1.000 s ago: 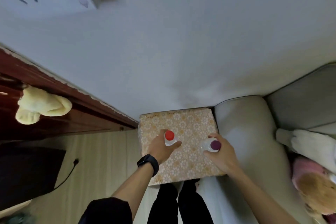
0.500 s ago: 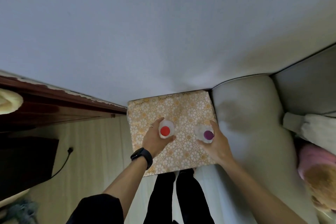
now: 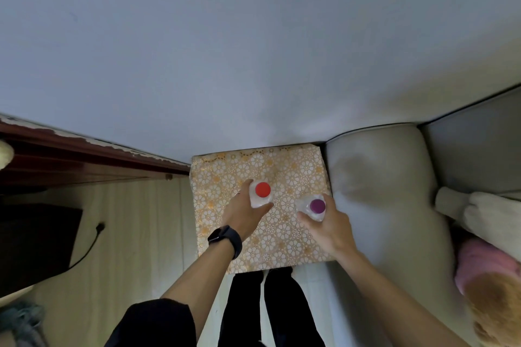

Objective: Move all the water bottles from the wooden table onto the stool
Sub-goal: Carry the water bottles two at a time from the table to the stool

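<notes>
Right, two bottles, two hands, both over the stool (image 3: pixel 282 166) with its gold-and-white flowered top. The left hand (image 3: pixel 242 215), black watch (image 3: pixel 225 239) on the wrist, has fingers and thumb curled round the red-capped bottle (image 3: pixel 262 193), gripping the clear body just under the cap. That bottle is upright over the middle of the stool, a little toward the wall side. The right hand (image 3: pixel 329 227) is wrapped round the purple-capped bottle (image 3: pixel 314 207), with its thumb on the bottle's left side. This one is upright too, over the right half of the stool, near the edge beside the sofa arm (image 3: pixel 375 191). The bottles sit side by side with a clear gap between them, and the hands are apart, neither touching the other. Seen from above, only caps and shoulders show, so I cannot tell whether either base rests on the cover or is held just above it. The stool stands against the pale wall (image 3: pixel 253 65), with the grey sofa arm just beside it on the right. Off to the left, dark wooden furniture (image 3: pixel 84 160) runs along the wall, and a black cable (image 3: pixel 93 236) lies on the light floor (image 3: pixel 141 234). Black trousers (image 3: pixel 270 307) show below the stool's near edge.
</notes>
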